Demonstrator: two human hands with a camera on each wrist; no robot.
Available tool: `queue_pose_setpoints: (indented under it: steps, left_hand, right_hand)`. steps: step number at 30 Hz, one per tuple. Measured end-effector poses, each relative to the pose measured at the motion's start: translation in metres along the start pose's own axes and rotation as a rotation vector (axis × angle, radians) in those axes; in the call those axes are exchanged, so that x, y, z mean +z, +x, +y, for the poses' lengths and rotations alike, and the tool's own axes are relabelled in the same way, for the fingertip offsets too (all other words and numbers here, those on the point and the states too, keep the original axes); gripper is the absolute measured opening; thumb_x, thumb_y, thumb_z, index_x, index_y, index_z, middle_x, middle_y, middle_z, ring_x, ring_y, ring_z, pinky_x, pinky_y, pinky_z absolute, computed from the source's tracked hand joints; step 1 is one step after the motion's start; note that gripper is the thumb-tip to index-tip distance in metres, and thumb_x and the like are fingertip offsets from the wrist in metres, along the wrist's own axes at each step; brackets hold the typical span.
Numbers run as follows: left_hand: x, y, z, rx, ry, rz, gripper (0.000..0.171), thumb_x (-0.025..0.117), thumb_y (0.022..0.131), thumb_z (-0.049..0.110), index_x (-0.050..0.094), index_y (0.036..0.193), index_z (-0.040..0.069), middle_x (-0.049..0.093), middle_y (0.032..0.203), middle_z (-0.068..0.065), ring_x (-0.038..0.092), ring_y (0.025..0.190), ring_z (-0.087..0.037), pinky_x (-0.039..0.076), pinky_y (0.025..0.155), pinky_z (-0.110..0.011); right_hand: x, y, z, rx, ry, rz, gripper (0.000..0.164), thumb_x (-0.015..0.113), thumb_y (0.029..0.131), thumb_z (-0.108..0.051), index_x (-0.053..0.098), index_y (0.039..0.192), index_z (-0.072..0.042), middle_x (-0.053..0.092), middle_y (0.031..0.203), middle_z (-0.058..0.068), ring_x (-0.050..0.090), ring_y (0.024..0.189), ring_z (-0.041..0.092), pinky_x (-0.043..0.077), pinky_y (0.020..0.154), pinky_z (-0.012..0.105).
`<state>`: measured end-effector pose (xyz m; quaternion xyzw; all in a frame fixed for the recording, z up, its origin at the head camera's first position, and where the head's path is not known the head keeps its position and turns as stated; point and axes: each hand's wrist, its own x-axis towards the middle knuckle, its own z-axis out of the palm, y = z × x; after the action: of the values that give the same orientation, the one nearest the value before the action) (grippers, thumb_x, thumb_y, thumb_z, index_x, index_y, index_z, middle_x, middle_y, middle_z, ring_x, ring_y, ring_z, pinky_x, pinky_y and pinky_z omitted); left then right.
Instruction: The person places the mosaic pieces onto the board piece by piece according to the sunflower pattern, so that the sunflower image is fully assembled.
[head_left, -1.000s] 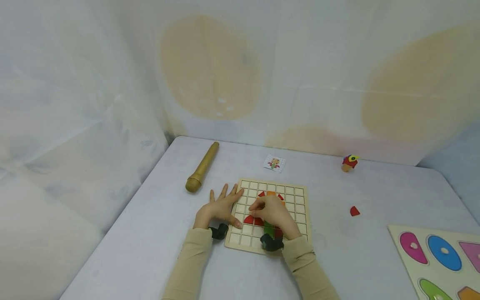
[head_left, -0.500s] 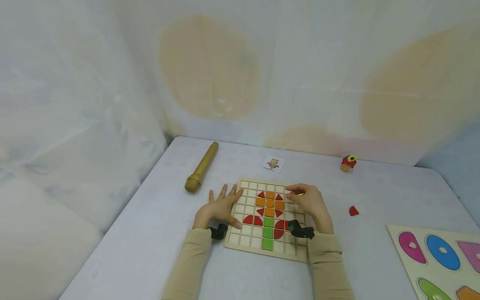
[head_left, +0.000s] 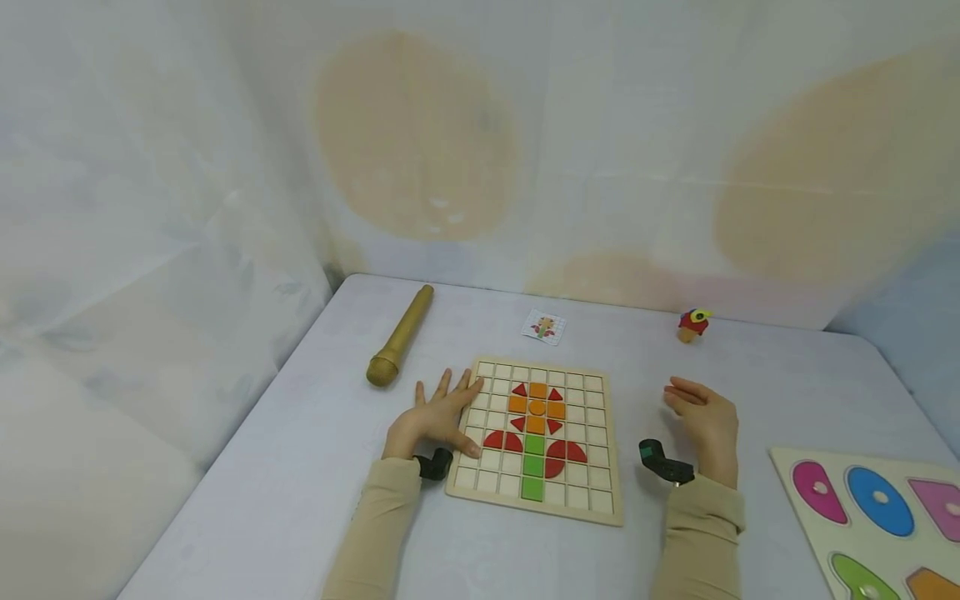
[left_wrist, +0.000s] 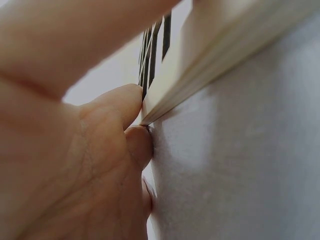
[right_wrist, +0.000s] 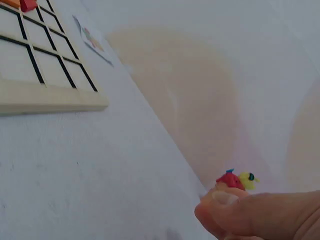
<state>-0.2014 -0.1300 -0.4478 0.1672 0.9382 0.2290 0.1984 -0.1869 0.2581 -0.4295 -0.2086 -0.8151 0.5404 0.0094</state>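
Observation:
My left hand [head_left: 431, 421] rests spread at the left edge of the square wooden grid board [head_left: 600, 477], thumb and a fingertip over its rim; in the left wrist view the thumb [left_wrist: 117, 102] touches the board's edge. On the board, orange, red and green pieces form a flower, with a green stem [head_left: 533, 467], an orange circle [head_left: 537, 407] in the middle and red leaf pieces [head_left: 566, 451]. My right hand [head_left: 705, 425] hovers right of the board, fingers loosely bent. No piece shows between its thumb [right_wrist: 250, 212] and fingers; the spot under the hand is hidden.
A golden microphone [head_left: 401, 337] lies at the back left. Behind the board is a small picture card [head_left: 543, 327]. A parrot figure [head_left: 693, 325] stands at the back right. A knobbed shape puzzle [head_left: 862, 458] lies at the front right. White cloth hangs behind the table.
My right hand has left the board and moved right, over the place where a loose red quarter-round piece lay, which is now out of sight. My left hand has stayed still.

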Motion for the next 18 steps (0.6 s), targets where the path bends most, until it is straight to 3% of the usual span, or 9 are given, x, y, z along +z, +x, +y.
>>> queue_pose_setpoints:
  steps: [3,5,8,11,18]
  left_hand:
    - [0.0,-0.001,0.002,-0.001,0.006,-0.003,0.12,0.086,0.066,0.044,0.012,0.157,0.021,-0.006,0.165,-0.004,-0.019,0.15,-0.033,-0.021,0.109,-0.068]
    - [-0.002,-0.003,0.003,0.0,0.004,-0.005,0.119,0.086,0.066,0.041,0.013,0.157,0.019,-0.005,0.165,-0.006,-0.018,0.15,-0.034,-0.021,0.109,-0.068]
    - [-0.004,-0.006,0.006,0.004,-0.012,-0.011,0.117,0.086,0.067,0.039,0.014,0.157,0.017,-0.004,0.165,-0.009,-0.017,0.15,-0.036,-0.02,0.11,-0.068]
    - [-0.005,-0.008,0.008,0.006,-0.017,-0.013,0.116,0.086,0.068,0.039,0.014,0.157,0.015,-0.003,0.165,-0.012,-0.016,0.15,-0.038,-0.019,0.11,-0.069]
    - [-0.005,-0.007,0.008,0.0,-0.009,-0.015,0.117,0.086,0.068,0.04,0.013,0.157,0.017,-0.004,0.165,-0.01,-0.017,0.15,-0.036,-0.02,0.109,-0.069]
  right_hand:
    - [-0.006,-0.001,0.007,0.054,-0.017,0.128,0.044,0.066,0.091,-0.018,0.059,0.133,-0.007,0.074,0.09,-0.015,0.057,0.084,-0.009,0.041,0.075,0.011]
    - [-0.006,-0.001,0.011,0.092,-0.021,0.209,0.043,0.064,0.09,-0.017,0.061,0.132,-0.009,0.074,0.109,0.0,0.06,0.102,0.009,0.041,0.087,0.025]
    - [-0.004,0.001,0.017,0.128,-0.061,0.299,0.042,0.061,0.09,-0.016,0.06,0.132,-0.01,0.061,0.131,0.014,0.049,0.123,0.031,0.036,0.094,0.046]
    - [-0.002,0.003,0.024,0.127,-0.105,0.344,0.042,0.06,0.088,-0.013,0.061,0.131,-0.009,0.06,0.131,0.017,0.049,0.123,0.035,0.034,0.097,0.054]
    - [0.003,0.003,0.026,0.055,-0.163,0.34,0.041,0.059,0.086,-0.006,0.062,0.127,-0.004,0.062,0.121,0.022,0.052,0.115,0.039,0.035,0.094,0.054]
